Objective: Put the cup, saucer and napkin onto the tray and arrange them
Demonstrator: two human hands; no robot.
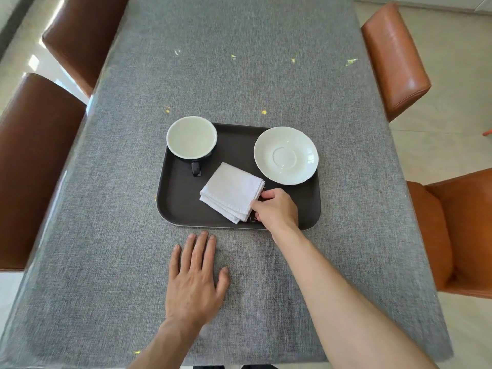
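A dark brown tray (181, 201) lies in the middle of the grey table. A black cup (191, 137) with a pale inside stands in its far left corner, handle pointing toward me. A white saucer (286, 155) sits in the far right corner, slightly over the rim. A folded white napkin (230, 191) lies turned at an angle in the tray's near middle. My right hand (275, 209) pinches the napkin's right corner. My left hand (195, 278) rests flat on the tablecloth just in front of the tray, fingers apart, holding nothing.
The table wears a grey cloth (106, 235) with small yellow specks. Two dark brown chairs (34, 161) stand on the left side and two orange chairs (394, 59) on the right. Pale floor tiles show beyond the edges.
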